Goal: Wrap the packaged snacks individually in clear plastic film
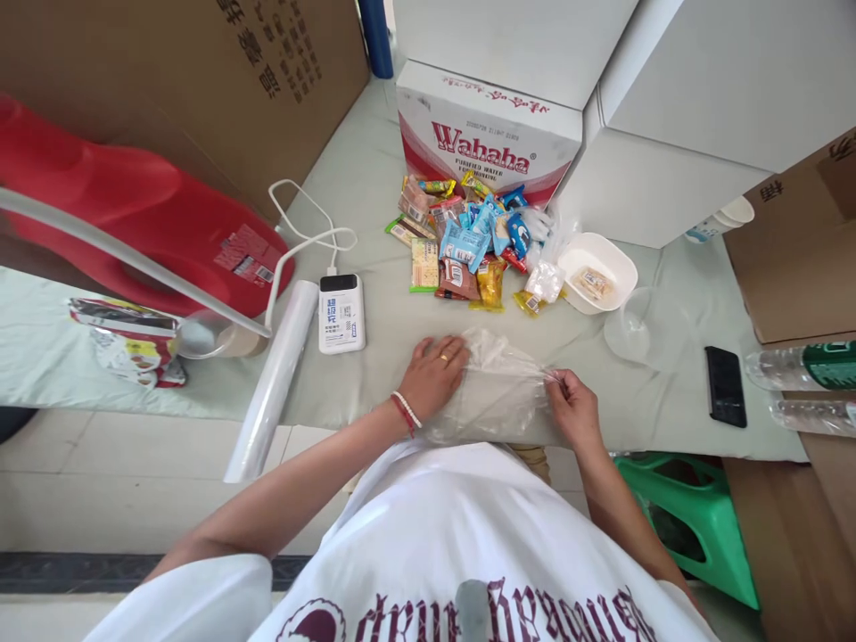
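A clear, crinkled plastic bag (500,392) lies spread on the table near its front edge. My left hand (434,374) rests palm down at the bag's left side, its fingers stretched out and touching the plastic. At the opposite side, my right hand (573,407) is closed in a pinch on the bag's upper right edge. Beyond the bag is a pile of small wrapped snacks (465,245) in several colours. Just right of the pile, a white plastic bowl (619,267) holds one small wrapped piece. A clear plastic lid or bowl (629,330) sits below it.
A Wahaha carton (491,143) stands behind the snacks. To my left are a white power bank (341,314) with a cable, a plastic film roll (274,383) and a big red jug (134,214). A black phone (726,385) and plastic bottles (776,367) lie right. Below is a green stool (715,526).
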Demonstrator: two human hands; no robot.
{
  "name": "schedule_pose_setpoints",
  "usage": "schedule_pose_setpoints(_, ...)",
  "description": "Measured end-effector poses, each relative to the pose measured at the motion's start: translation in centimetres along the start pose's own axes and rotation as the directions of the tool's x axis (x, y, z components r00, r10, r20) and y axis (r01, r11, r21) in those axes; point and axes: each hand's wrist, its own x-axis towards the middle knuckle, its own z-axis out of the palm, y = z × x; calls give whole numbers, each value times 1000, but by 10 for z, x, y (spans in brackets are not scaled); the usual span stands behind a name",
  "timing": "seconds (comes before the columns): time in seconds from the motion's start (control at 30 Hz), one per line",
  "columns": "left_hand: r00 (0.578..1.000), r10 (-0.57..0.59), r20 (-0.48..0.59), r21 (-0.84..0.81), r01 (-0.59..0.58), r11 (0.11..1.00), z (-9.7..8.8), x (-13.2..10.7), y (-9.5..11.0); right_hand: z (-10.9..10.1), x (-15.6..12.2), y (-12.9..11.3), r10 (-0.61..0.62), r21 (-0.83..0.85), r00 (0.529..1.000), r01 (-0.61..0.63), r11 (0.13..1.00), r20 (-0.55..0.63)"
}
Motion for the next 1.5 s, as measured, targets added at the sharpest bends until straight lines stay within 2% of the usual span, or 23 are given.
schedule_pose_setpoints(0.1, 998, -54, 8, 123, 53, 991, 9, -3, -2, -33, 3, 3, -37, -170, 977, 73, 983, 209)
schedule_pose_setpoints(0.17, 998, -55, 43, 201, 45, 979, 13, -7, 2, -44, 11, -8, -120, -270, 967, 180, 946, 226)
schedule_pose_setpoints(0.23, 996, -65, 54, 264, 48, 963, 15, -11, 6, -35, 25, -28, -191, -359, 964, 248, 900, 188)
schedule_pose_setpoints(0.33, 999, -39, 0, 316, 37, 948, 16, -16, 6, 3, 47, -52, -105, -361, 943, 222, 906, 317)
schedule_pose_setpoints(0.4, 993, 107, 42, 298, -115, 948, 14, -17, 0, 22, 58, -52, -60, -256, 940, 152, 955, 336)
schedule_pose_setpoints(0.47, 956, 259, 139, 230, -285, 930, 12, -16, -6, 24, 64, -38, -67, -102, 972, 92, 990, 223)
schedule_pose_setpoints(0.5, 945, 279, 169, 201, -311, 929, 11, -14, -9, 18, 65, -27, -59, -39, 988, 65, 997, 142)
schedule_pose_setpoints(0.57, 969, 188, 159, 193, -217, 957, 8, -11, -11, -6, 65, -6, 4, -9, 1000, -4, 1000, 1)
schedule_pose_setpoints(0.63, 993, 48, 104, 214, -69, 974, 5, -7, -11, -32, 64, 4, 38, -135, 994, -52, 989, -107)
schedule_pose_setpoints(0.73, 996, -54, 68, 231, 37, 972, 3, -3, -6, -47, 68, -16, -106, -395, 964, 1, 919, -245)
schedule_pose_setpoints(0.8, 995, -90, 53, 249, 74, 966, 2, -3, -3, -30, 82, -48, -212, -436, 950, 96, 895, -227)
schedule_pose_setpoints(0.83, 994, -103, 46, 259, 88, 962, 2, -3, -1, -14, 93, -66, -226, -407, 961, 145, 902, -158)
schedule_pose_setpoints(0.9, 992, -120, 48, 277, 103, 956, 3, -4, 1, 25, 119, -98, -197, -360, 980, 191, 913, 20)
schedule_pose_setpoints(1.0, 985, -150, 86, 293, 119, 949, 3, -4, 2, 73, 155, -123, -88, -364, 984, 140, 921, 156)
schedule_pose_setpoints(1.07, 979, -172, 112, 298, 133, 945, 4, -5, 2, 76, 166, -125, -76, -381, 985, 131, 915, 157)
schedule_pose_setpoints(1.17, 972, -191, 134, 296, 144, 944, 3, -7, 2, 37, 158, -118, -175, -388, 983, 185, 903, 62)
schedule_pose_setpoints(1.23, 969, -201, 141, 295, 153, 943, 3, -7, 2, 0, 140, -116, -328, -372, 942, 331, 867, 74)
schedule_pose_setpoints(1.27, 968, -204, 144, 293, 155, 943, 3, -7, 2, -15, 129, -116, -415, -351, 897, 441, 826, 151)
schedule_pose_setpoints(1.33, 969, -200, 148, 287, 152, 946, 3, -6, 2, -30, 107, -118, -522, -270, 745, 649, 712, 414)
schedule_pose_setpoints(1.4, 971, -193, 145, 279, 147, 949, 2, -6, 1, -25, 91, -117, -477, -206, 564, 763, 612, 674)
schedule_pose_setpoints(1.43, 972, -189, 143, 275, 144, 951, 2, -7, -1, -16, 87, -116, -416, -210, 505, 789, 577, 756)
schedule_pose_setpoints(1.47, 973, -185, 141, 269, 142, 953, 1, -8, -2, -7, 84, -114, -356, -232, 476, 803, 549, 804)
schedule_pose_setpoints(1.5, 974, -180, 136, 263, 139, 955, -1, -10, -4, 1, 83, -111, -319, -261, 474, 808, 529, 821)
